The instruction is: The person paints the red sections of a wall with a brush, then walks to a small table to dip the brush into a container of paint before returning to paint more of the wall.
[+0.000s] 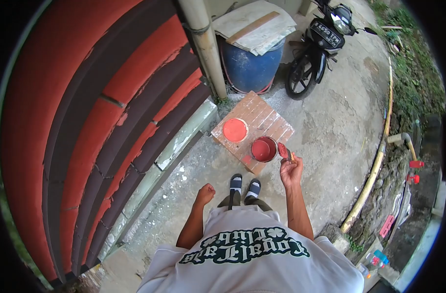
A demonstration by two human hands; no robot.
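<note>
My right hand [292, 170] is closed round the handle of a paintbrush [284, 152], whose bristles are coated in red paint. The brush head is right beside the rim of an open paint can [263, 149] with red paint inside. That can stands on a low wooden table [268, 120] with a tiled-looking, paint-spotted top. A round red lid [235, 130] lies on the same table, to the left of the can. Away from the table, my left hand [206, 194] hangs at my left side with its fingers curled into a fist and nothing showing in it.
At left rises a wall [93, 146] in red and dark stripes, with a pale ledge [169, 151]. A blue barrel [252, 63] under boards and a parked motorcycle [317, 51] stand beyond the table. A bamboo pole [367, 195] edges the concrete at right.
</note>
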